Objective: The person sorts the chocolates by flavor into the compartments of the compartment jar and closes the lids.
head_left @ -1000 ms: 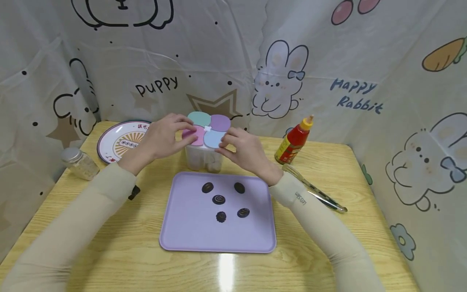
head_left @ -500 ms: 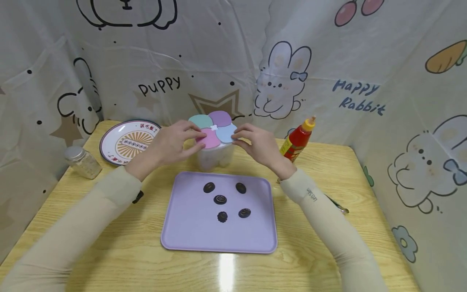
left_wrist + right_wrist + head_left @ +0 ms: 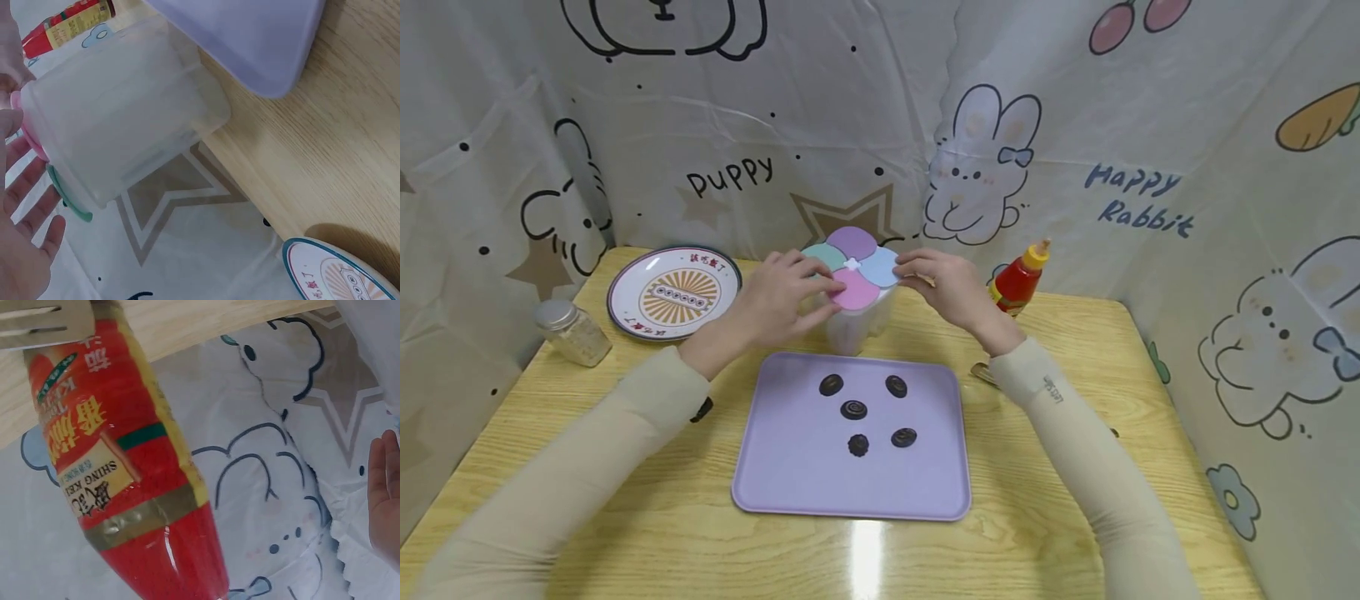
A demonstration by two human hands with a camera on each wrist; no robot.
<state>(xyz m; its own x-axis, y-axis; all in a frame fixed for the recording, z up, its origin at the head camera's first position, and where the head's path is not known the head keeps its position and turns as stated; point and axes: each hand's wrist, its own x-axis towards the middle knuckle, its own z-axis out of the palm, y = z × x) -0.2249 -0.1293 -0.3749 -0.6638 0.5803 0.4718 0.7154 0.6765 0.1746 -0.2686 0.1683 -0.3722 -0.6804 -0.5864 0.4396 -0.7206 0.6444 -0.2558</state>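
A translucent snack box [image 3: 119, 106] stands behind the tray, topped by a flower-shaped lid [image 3: 852, 263] with green, purple, pink and blue petals. My left hand [image 3: 784, 297] pinches the lid at its pink petal; in the left wrist view the other fingers are spread along the lid's edge. At the opposite side, my right hand [image 3: 950, 289] holds the rim of the blue petal between fingertips and thumb. Only straight fingers [image 3: 382, 481] of the right hand show at the edge of the right wrist view. All four petals lie over the box, covering its top.
Several dark chocolate-like pieces [image 3: 853, 409] lie on a purple tray [image 3: 790, 483] in front of the box. A patterned plate [image 3: 625, 283] and a glass jar [image 3: 572, 333] are at the left. A red ketchup bottle [image 3: 1015, 279] and a slotted metal utensil [image 3: 44, 325] sit right.
Both hands and the box have shifted to the right. The lid's petals have turned counterclockwise, the pink one coming round to the front and the blue one to the right.
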